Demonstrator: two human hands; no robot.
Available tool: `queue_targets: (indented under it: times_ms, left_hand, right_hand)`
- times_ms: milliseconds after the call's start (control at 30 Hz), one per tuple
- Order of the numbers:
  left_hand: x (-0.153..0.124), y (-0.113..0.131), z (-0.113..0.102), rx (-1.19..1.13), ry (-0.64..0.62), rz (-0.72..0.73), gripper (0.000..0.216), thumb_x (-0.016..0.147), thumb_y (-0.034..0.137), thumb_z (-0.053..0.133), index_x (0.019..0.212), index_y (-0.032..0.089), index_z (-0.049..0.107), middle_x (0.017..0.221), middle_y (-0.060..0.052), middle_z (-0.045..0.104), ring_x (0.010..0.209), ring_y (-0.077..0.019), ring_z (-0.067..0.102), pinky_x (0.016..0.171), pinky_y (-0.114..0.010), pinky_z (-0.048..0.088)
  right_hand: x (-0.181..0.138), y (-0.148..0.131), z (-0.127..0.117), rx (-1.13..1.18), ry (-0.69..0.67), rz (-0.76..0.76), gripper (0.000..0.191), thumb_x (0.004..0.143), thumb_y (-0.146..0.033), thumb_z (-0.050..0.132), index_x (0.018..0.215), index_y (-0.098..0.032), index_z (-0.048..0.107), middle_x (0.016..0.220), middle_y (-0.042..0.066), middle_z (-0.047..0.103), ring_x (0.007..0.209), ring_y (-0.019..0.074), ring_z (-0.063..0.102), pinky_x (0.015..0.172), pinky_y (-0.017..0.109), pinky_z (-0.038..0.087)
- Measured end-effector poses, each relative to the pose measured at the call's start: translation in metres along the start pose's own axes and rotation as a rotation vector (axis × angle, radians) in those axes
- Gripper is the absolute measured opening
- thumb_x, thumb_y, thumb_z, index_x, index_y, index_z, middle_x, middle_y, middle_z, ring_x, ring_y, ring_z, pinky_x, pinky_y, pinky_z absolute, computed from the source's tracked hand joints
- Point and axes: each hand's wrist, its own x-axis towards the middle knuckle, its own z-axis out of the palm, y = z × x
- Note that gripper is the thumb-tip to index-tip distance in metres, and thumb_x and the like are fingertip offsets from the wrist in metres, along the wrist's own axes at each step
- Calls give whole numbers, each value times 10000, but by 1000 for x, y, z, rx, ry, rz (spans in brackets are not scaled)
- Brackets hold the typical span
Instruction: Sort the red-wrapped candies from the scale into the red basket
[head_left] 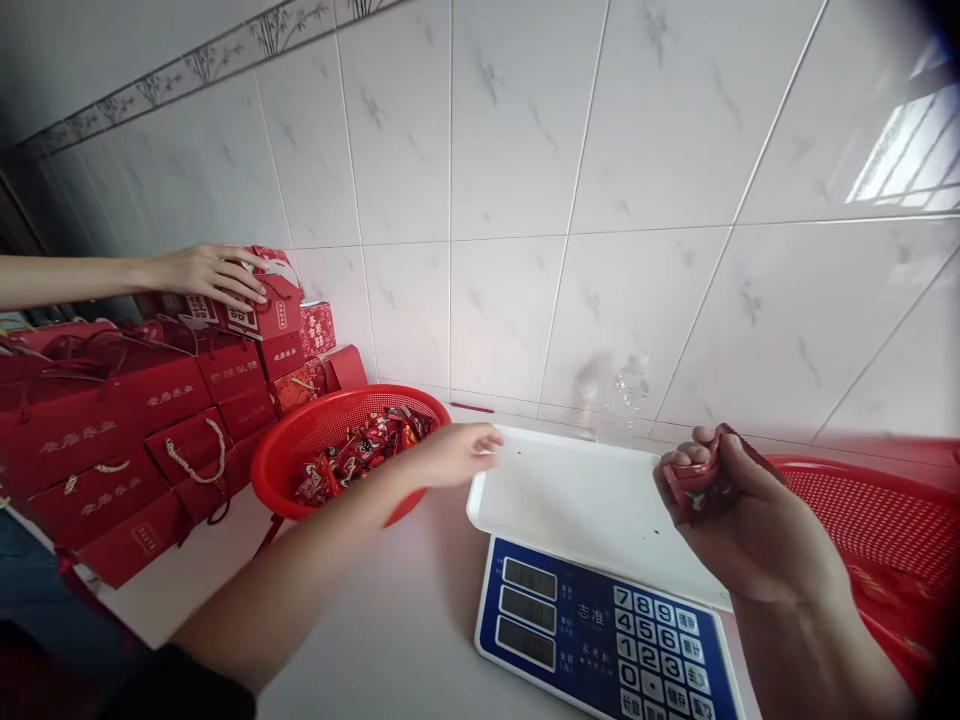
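My left hand (459, 455) hovers between the red basket and the scale's pan, its fingers loosely bent and a little apart, with nothing visible in them. Over the right part of the white pan (570, 490), my right hand (739, 510) is closed palm-up around several red-wrapped candies (694, 485). The pan belongs to a digital scale (592, 625) with a blue keypad panel and three small displays. Beside my left forearm stands a round red plastic basket (281, 455), holding a heap of red-wrapped candies (360, 450).
Stacked red gift boxes (172, 400) with rope handles fill the left side. Another person's hand (214, 275) rests on a top box. A second red basket (885, 510) stands at the right. A clear plastic bottle (626, 395) is by the tiled wall behind the scale.
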Motion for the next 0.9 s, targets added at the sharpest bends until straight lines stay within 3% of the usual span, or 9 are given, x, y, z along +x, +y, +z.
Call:
queue_targets:
  times_ms: [167,267,367,467,533,600,733,900]
  left_hand:
    - [-17,-49,-69,273,-205,-301,561,663,512,674,1147,229,654,1195,-115,660,1050,-319,616,863,-375,455]
    - [-25,-68,-91,377,-352,-418,771,603,590,685,1278,233,580,1212,-132,652,1089,-342,602,861,-383,463]
    - [-25,-81,-89,455,-437,-453,883,591,530,709,1393,270,446,1319,-119,580,1161,-338,558,927,-407,435]
    - [-22,-91,-71,550,-420,-460,955,591,422,718,1453,294,327,1539,-124,257,1326,-390,360,1029,-511,316]
    - [-20,-96,-58,598,-385,-450,983,612,361,699,1481,299,244,1582,-106,36,1397,-411,172,1047,-567,250]
    - [-19,-99,-48,620,-362,-437,982,635,301,672,1493,306,193,1583,-100,-28,1411,-418,79,1032,-596,249]
    - [-21,-99,-43,599,-320,-390,846,678,267,615,1458,324,295,1587,-107,66,1379,-429,208,1009,-590,276]
    - [-29,-99,-46,438,-202,-321,506,731,343,551,1235,311,589,1436,-110,437,1188,-347,500,944,-454,380]
  right_hand:
    - [-6,-10,3,63,17,-32,178,865,-209,519,709,-180,599,614,-31,488,496,62,468,511,172,497]
    - [-7,-8,4,44,14,-35,194,873,-225,515,705,-183,600,625,-27,501,513,66,481,524,177,500]
    - [-4,-4,4,1,9,-28,171,854,-254,548,702,-195,599,623,-24,516,536,78,508,527,184,500]
    - [-2,-1,2,-26,1,0,162,840,-294,570,712,-200,600,617,-23,521,555,86,531,542,192,505]
    - [-1,0,1,-28,7,20,172,846,-298,560,714,-195,600,605,-22,520,555,87,535,553,194,507]
    - [-1,1,0,-28,-2,24,163,847,-291,555,720,-199,599,598,-21,524,559,92,538,567,206,514]
    - [0,5,-2,-59,-71,-29,73,803,-269,611,751,-219,599,631,-21,557,585,108,550,601,240,528]
    - [0,7,-5,-111,-125,-73,100,756,-294,672,760,-227,598,645,-25,562,598,111,555,618,242,528]
